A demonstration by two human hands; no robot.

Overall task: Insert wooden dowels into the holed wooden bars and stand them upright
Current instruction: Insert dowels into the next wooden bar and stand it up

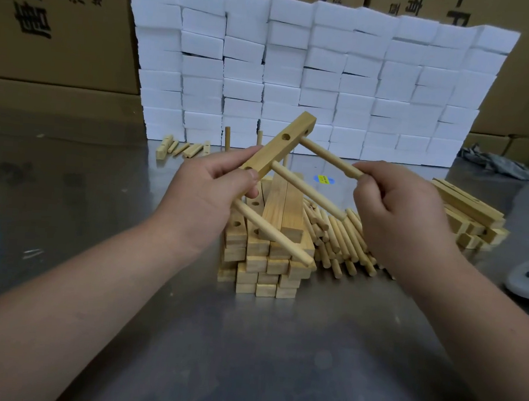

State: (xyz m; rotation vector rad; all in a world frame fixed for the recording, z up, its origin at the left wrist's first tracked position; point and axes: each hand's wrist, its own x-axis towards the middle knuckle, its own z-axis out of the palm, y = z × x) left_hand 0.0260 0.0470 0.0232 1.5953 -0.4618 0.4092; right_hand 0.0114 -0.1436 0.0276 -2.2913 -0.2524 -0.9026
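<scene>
Now: over the steel table (pixel 244 342), above the stack of spare bars (pixel 271 258) and the loose dowel pile (pixel 343 239), I hold the bar (pixel 280 147) tilted in the air. My left hand (pixel 213 189) grips its lower end. My right hand (pixel 396 212) pinches the outer end of the top dowel (pixel 324 156); how deep it sits, I cannot tell. Best push straight along its axis with a slight twist, left hand bracing; skewing could jam it.

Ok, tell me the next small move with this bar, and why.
Probably press the dowel pinched by the right hand the rest of the way into the bar, which the left hand grips. Its tip already sits at the bar's upper hole, two other dowels look seated, and I can't tell how deep this one is.
</scene>
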